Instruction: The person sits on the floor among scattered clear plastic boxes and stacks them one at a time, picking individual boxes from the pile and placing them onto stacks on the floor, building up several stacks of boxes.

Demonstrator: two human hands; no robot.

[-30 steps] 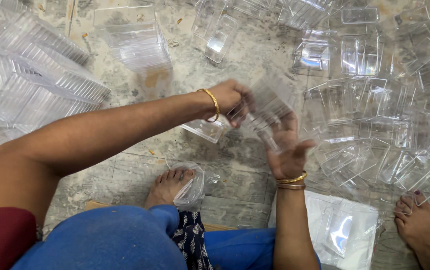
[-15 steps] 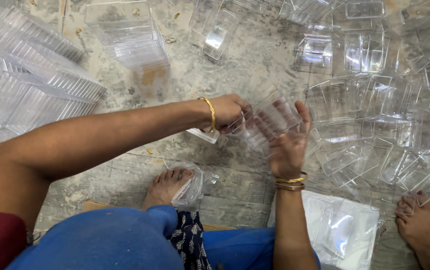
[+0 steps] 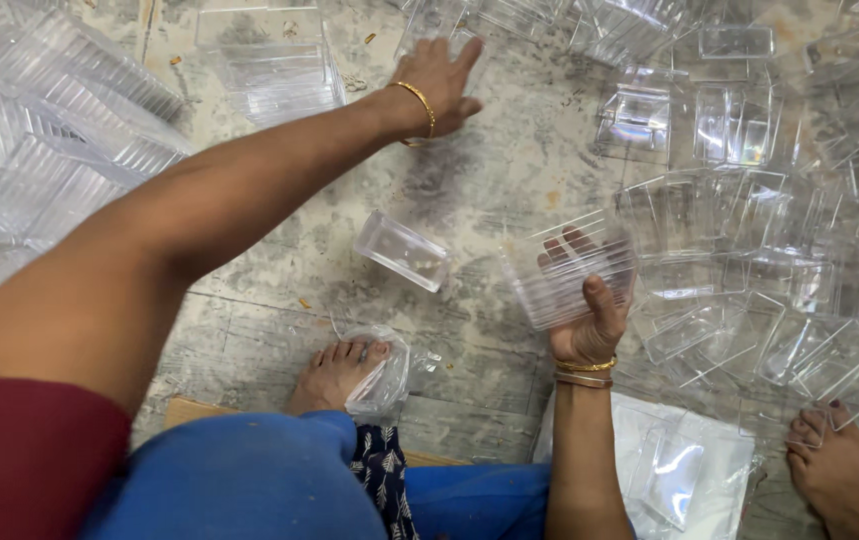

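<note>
My right hand (image 3: 586,312) holds a stack of clear plastic boxes (image 3: 561,268), thumb on the near side and fingers showing through the plastic. My left hand (image 3: 441,82) is stretched far forward, fingers apart, and rests on clear plastic containers (image 3: 427,32) at the top of the floor area. A single clear box (image 3: 402,250) lies on the grey floor between both hands. Each wrist wears gold bangles.
Piles of clear plastic boxes and lids cover the right side (image 3: 779,230). Long stacks of nested clear trays (image 3: 39,130) lie at the left. My foot (image 3: 334,372) rests beside a crumpled plastic bag (image 3: 384,375). Another plastic bag (image 3: 689,470) lies at lower right, near a second foot (image 3: 839,470).
My left hand has left the stack and reached far forward to the containers at the top. One clear box now lies on the floor. My right hand keeps the stack, lowered slightly.
</note>
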